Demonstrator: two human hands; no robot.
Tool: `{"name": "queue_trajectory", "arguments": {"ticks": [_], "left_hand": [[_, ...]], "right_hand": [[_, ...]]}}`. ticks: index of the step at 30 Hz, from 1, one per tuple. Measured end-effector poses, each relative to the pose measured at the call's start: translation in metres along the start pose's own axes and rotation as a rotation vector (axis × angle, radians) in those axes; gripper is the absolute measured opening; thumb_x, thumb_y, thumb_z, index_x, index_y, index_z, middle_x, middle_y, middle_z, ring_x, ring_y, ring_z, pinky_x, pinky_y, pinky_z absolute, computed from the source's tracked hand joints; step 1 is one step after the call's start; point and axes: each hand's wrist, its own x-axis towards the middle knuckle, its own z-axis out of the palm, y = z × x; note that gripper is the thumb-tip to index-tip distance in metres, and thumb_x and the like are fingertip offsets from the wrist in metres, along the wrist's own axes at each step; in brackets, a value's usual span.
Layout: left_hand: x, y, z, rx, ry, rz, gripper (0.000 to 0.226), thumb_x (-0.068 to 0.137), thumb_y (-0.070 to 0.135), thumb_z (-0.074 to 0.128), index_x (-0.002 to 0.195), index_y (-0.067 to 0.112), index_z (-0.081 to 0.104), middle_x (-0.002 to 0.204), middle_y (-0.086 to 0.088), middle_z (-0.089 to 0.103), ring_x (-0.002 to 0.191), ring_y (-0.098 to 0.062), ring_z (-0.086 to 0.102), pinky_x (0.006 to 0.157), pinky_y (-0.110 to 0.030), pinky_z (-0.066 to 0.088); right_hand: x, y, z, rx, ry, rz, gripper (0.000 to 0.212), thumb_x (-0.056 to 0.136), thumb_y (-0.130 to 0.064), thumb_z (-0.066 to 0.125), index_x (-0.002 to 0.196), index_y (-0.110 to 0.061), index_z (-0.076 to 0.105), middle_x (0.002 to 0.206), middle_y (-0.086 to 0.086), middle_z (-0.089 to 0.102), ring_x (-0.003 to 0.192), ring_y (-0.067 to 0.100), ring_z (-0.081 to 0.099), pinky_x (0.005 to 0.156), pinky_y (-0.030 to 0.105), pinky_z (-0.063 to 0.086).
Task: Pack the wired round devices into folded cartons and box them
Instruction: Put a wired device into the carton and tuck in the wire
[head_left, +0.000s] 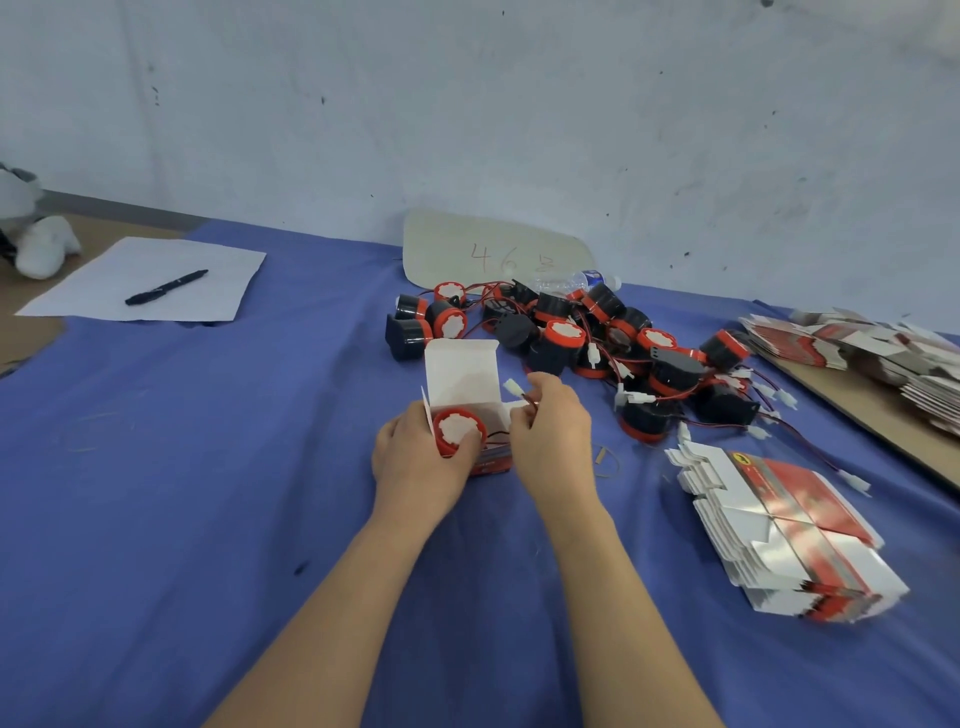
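A small white carton (461, 375) with its lid flap standing up sits at the table's middle. My left hand (415, 457) grips the carton, its thumb over a red-rimmed round device (457, 428) lying in the carton's open mouth. My right hand (553, 431) pinches that device's red and black wire, whose white plug (513, 387) sticks up above the fingers. A heap of black and red round devices (582, 338) with tangled wires lies just behind. A stack of flat red and white cartons (779, 525) lies to the right.
A blue cloth (208, 493) covers the table. At the back left lies white paper (150, 280) with a black pen (166, 287). A cardboard sign (493, 249) leans on the wall beside a plastic bottle (571, 283). More flat cartons (857, 348) are piled on a board at the right edge.
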Motion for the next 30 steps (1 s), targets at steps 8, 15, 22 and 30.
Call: {"name": "queue_trajectory", "arguments": {"ticks": [8,15,22,30], "left_hand": [[0.001,0.0,0.0,0.008,-0.012,-0.012,0.04,0.085,0.039,0.063,0.115,0.013,0.053,0.115,-0.005,0.06,0.115,-0.025,0.05,0.094,-0.044,0.045],[0.0,0.001,0.0,0.054,-0.014,0.015,0.04,0.086,0.041,0.061,0.117,0.017,0.053,0.117,-0.001,0.058,0.118,-0.021,0.045,0.096,-0.041,0.044],[0.002,0.0,0.0,0.112,-0.022,0.022,0.044,0.087,0.044,0.059,0.122,0.019,0.05,0.123,-0.001,0.056,0.121,-0.021,0.042,0.098,-0.038,0.042],[0.001,0.0,0.001,0.109,-0.026,0.031,0.045,0.088,0.044,0.058,0.124,0.017,0.049,0.124,-0.002,0.055,0.121,-0.021,0.042,0.1,-0.039,0.042]], "right_hand": [[0.003,0.005,-0.007,-0.146,0.023,0.068,0.023,0.093,-0.004,0.042,0.079,-0.011,0.06,0.079,0.012,0.055,0.079,0.028,0.045,0.055,0.031,0.032],[0.008,0.013,-0.033,-0.016,-0.022,0.09,0.024,0.089,-0.005,0.053,0.108,-0.009,0.066,0.09,0.006,0.068,0.07,0.016,0.054,0.058,0.024,0.041],[0.008,-0.002,-0.023,0.11,0.113,-0.128,0.026,0.094,-0.006,0.049,0.111,-0.021,0.062,0.092,0.002,0.061,0.078,0.026,0.06,0.069,0.037,0.051],[0.013,0.006,-0.019,0.108,0.116,-0.055,0.045,0.096,-0.006,0.045,0.138,-0.021,0.048,0.104,0.004,0.066,0.092,0.027,0.064,0.084,0.043,0.051]]}}
